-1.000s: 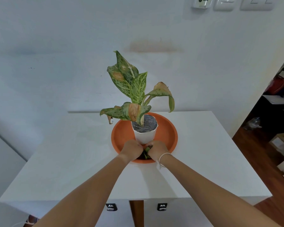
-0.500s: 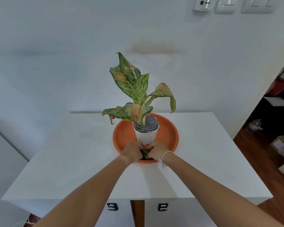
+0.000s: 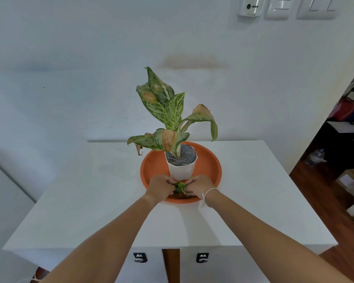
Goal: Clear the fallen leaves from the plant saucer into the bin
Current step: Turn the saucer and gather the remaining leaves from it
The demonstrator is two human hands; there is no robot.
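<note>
A pale wall with a row of white switch plates (image 3: 282, 7) stands behind the white square worktop (image 3: 90, 201) in front of me. On the worktop sits a round orange plastic saucer (image 3: 208, 160), and in its middle a white faceted pot (image 3: 181, 170) holds a plant with speckled green leaves (image 3: 172, 113), some browned at the edges. Both my hands are down at the near side of the saucer, just in front of the pot. My left hand (image 3: 159, 187) and my right hand (image 3: 199, 186), with a thin white bracelet (image 3: 207, 194) at its wrist, have their fingers curled in toward each other, pinching a small bunch of green fallen leaves (image 3: 180, 187) between them. The leaves lie low in the saucer, beside the base of the pot.
</note>
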